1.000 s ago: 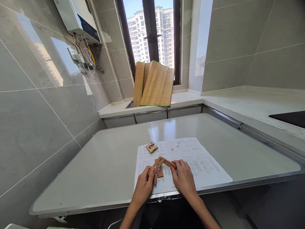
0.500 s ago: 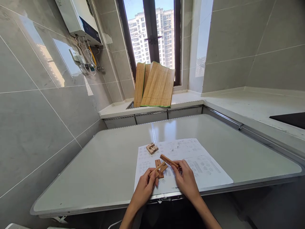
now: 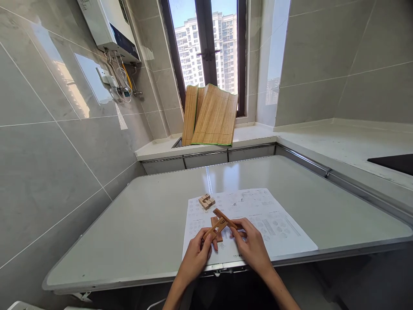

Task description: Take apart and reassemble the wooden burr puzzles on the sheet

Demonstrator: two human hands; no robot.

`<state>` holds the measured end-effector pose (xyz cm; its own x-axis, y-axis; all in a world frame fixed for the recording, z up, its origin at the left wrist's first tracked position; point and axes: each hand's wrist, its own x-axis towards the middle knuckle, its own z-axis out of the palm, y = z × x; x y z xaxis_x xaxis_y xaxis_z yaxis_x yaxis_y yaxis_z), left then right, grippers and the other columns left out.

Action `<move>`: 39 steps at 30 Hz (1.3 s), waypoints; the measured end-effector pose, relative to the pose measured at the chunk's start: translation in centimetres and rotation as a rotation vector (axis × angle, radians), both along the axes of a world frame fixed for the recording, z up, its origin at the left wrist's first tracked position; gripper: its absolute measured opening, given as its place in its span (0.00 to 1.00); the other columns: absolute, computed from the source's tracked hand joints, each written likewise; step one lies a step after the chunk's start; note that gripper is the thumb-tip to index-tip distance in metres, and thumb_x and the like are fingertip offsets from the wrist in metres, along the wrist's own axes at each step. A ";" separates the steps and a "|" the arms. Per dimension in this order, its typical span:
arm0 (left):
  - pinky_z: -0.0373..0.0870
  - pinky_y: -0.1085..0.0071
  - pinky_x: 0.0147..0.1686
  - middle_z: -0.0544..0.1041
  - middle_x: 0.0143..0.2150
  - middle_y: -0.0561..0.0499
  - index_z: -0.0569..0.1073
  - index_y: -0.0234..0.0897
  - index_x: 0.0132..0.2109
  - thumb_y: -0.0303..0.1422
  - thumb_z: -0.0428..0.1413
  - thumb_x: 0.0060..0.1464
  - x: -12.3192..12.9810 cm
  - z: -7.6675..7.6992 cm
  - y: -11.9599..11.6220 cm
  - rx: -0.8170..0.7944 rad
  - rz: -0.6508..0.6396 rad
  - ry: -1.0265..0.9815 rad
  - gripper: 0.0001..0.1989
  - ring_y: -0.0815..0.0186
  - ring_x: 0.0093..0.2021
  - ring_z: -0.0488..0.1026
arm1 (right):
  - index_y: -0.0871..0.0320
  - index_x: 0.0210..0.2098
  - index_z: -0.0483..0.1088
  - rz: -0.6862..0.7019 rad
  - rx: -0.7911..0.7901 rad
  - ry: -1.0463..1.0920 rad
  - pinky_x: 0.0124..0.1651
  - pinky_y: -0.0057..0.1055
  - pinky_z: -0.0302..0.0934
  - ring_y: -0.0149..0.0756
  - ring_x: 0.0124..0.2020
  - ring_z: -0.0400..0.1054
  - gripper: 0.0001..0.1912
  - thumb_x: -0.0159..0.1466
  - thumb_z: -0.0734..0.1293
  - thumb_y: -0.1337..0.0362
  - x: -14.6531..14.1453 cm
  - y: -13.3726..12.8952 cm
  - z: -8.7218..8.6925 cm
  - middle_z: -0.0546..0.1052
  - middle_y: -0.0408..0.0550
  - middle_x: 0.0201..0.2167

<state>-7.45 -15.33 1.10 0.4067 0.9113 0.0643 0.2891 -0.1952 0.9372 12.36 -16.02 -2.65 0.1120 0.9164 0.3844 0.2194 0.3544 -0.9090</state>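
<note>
My left hand (image 3: 197,252) grips a notched wooden piece (image 3: 220,224) with a dark mark near its far end. Pinched in my right hand (image 3: 251,242) is a darker wooden strip (image 3: 222,215), slanting up to the left; it overlaps or touches the end of the left piece. Beneath them another flat wooden piece (image 3: 219,237) lies on the printed sheet (image 3: 277,219), partly covered by my left hand's piece. A small cluster of light wooden blocks (image 3: 206,201) rests at the sheet's upper left.
The sheet lies on a pale folding table (image 3: 138,228) with a seam down its middle. Behind stand a white counter (image 3: 338,137) and a folded bamboo mat (image 3: 215,115) by the window. A water heater (image 3: 109,30) hangs at upper left.
The strip in my right hand has shifted slightly left and turned steeper, coming up against the left piece. My left hand holds its piece almost as before. The view has moved a little.
</note>
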 end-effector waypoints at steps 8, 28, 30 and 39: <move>0.57 0.74 0.27 0.72 0.31 0.53 0.71 0.38 0.50 0.48 0.47 0.68 0.2 0.1 -0.1 -0.017 0.010 -0.006 0.19 0.70 0.25 0.57 | 0.54 0.43 0.71 0.036 0.006 -0.008 0.45 0.37 0.73 0.44 0.43 0.76 0.13 0.72 0.61 0.54 0.0 -0.3 0.2 0.79 0.53 0.43; 0.57 0.74 0.25 0.75 0.32 0.52 0.70 0.37 0.47 0.47 0.46 0.69 0.2 -0.4 -0.1 0.021 0.038 -0.031 0.18 0.71 0.23 0.58 | 0.52 0.45 0.74 0.143 0.044 -0.131 0.45 0.35 0.70 0.42 0.43 0.76 0.09 0.72 0.62 0.60 -0.2 -0.7 0.3 0.81 0.49 0.47; 0.56 0.74 0.25 0.75 0.32 0.53 0.69 0.38 0.45 0.46 0.46 0.69 0.2 -0.2 -0.1 0.025 0.028 -0.012 0.17 0.72 0.23 0.57 | 0.52 0.45 0.74 0.145 0.050 -0.145 0.45 0.35 0.70 0.42 0.44 0.76 0.09 0.71 0.63 0.60 -0.2 -0.8 0.5 0.81 0.49 0.46; 0.58 0.73 0.27 0.74 0.29 0.54 0.68 0.38 0.44 0.46 0.44 0.70 0.2 -0.1 -0.2 0.043 0.023 0.053 0.17 0.70 0.23 0.58 | 0.50 0.45 0.76 0.197 0.081 -0.209 0.45 0.34 0.69 0.42 0.46 0.76 0.08 0.71 0.65 0.63 -0.4 -1.2 0.7 0.81 0.47 0.48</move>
<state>-7.29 -15.57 0.99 0.3892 0.9174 0.0830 0.3431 -0.2280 0.9112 12.01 -17.22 -1.93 -0.1544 0.8778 0.4535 0.3187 0.4787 -0.8181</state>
